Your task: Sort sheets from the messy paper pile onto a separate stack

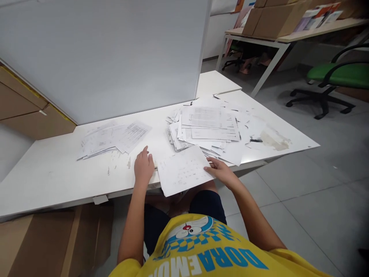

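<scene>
My right hand point(219, 171) pinches the right edge of a white sheet of paper point(184, 171) with faint marks on it. The sheet is tilted and reaches over the table's front edge above my lap. To its left, my left hand point(144, 165) is held over the table, fingers apart and holding nothing. Behind the sheet lies a large untidy pile of printed papers point(207, 123). A smaller, fanned stack of papers point(113, 138) rests on the left, beyond my left hand.
The white table point(52, 173) has a tall grey panel point(115, 57) along its back. Cardboard boxes stand behind its left end point(25, 104) and below it point(57, 238). Peeled, stained patches point(273, 138) mark the right corner. A green chair point(340, 77) and another desk point(288, 38) are farther right.
</scene>
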`<state>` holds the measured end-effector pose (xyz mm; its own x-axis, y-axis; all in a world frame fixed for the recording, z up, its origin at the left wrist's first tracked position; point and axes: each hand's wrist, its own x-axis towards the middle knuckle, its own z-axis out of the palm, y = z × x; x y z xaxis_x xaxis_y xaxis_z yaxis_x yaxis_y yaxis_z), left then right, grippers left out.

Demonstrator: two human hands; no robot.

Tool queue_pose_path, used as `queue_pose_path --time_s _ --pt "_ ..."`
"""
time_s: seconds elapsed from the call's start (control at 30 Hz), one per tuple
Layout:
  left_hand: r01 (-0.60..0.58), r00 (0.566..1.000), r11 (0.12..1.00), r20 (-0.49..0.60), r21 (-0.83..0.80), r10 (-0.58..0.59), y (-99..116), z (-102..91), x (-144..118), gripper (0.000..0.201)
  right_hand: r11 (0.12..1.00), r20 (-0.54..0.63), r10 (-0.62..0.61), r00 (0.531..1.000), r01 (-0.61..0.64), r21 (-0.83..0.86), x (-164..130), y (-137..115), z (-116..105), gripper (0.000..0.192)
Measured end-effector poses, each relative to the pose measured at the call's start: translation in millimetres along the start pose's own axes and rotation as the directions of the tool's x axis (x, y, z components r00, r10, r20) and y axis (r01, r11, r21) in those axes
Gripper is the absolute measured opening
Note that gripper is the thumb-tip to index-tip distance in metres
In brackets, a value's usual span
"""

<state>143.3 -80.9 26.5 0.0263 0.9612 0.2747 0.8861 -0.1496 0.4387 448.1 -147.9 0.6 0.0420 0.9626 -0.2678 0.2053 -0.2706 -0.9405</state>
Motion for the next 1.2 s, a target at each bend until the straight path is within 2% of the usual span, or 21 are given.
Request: queue_pose_path --time_s 0.07,0.17,0.37,0.63,0.77,0.87,0.93,1.0,1.07,1.1,1.13,1.2 --pt "0.039 0.994 0.999 0.099 0.006 -0.039 -4.0 4.7 6.9 0.050 1.000 0.016 0.004 1.000 -0.004 0.015 -0.6 4.1 5.1 0.048" --pt "0.069 0.982 0.997 0.176 0.044 -0.076 -7.8 8.7 9.5 0.051 0.996 0.069 0.006 0.998 -0.012 0.089 -0.4 9.6 14.3 0.049" --pt "0.020 0.982 0.990 0.183 0.142 -0.046 -5.7 13.7 8.6 0.053 0.991 0.102 0.022 0.995 -0.035 0.131 -2.8 7.2 17.5 0.043" --pt "-0.031 0.972 0.974 0.235 0.226 -0.024 1.8 20.1 5.7 0.064 0.998 0.071 0.001 0.997 -0.006 0.070 -2.5 3.7 18.3 0.040" --pt "0.102 0.969 0.991 0.215 0.087 -0.119 1.7 13.8 3.9 0.058 0.996 0.042 -0.074 0.996 0.076 -0.038 -4.1 -1.9 12.5 0.041" --pt "0.223 0.951 0.971 0.239 -0.084 -0.198 -1.8 7.9 5.0 0.055 0.988 -0.067 -0.109 0.992 0.100 -0.120 -7.5 -3.8 1.1 0.042" --pt "0.299 0.928 0.921 0.301 -0.250 -0.219 -7.5 4.4 8.5 0.055 0.991 -0.136 -0.109 0.985 0.098 -0.087 -8.1 -2.9 -7.8 0.043" --pt "0.351 0.919 0.832 0.327 -0.431 -0.218 -17.2 0.8 14.7 0.055 0.994 -0.240 -0.103 0.965 0.107 0.004 -5.4 -1.4 -15.6 0.044" --pt "0.364 0.930 0.754 0.253 -0.546 -0.266 -31.4 -2.9 23.4 0.053 0.983 -0.400 -0.107 0.910 0.158 0.095 1.8 -0.3 -21.6 0.042" --pt "0.373 0.926 0.744 0.172 -0.554 -0.337 -40.0 -4.7 28.4 0.053 0.972 -0.488 -0.114 0.865 0.199 0.126 7.2 -0.3 -24.1 0.040" --pt "0.397 0.902 0.754 0.068 -0.524 -0.427 -49.1 -6.5 33.6 0.054 0.960 -0.560 -0.123 0.819 0.241 0.141 13.8 -0.7 -26.5 0.036" --pt "0.490 0.803 0.787 -0.158 -0.375 -0.574 -67.4 -8.7 43.5 0.058 0.947 -0.658 -0.142 0.740 0.294 0.127 30.4 -3.1 -31.7 0.026"
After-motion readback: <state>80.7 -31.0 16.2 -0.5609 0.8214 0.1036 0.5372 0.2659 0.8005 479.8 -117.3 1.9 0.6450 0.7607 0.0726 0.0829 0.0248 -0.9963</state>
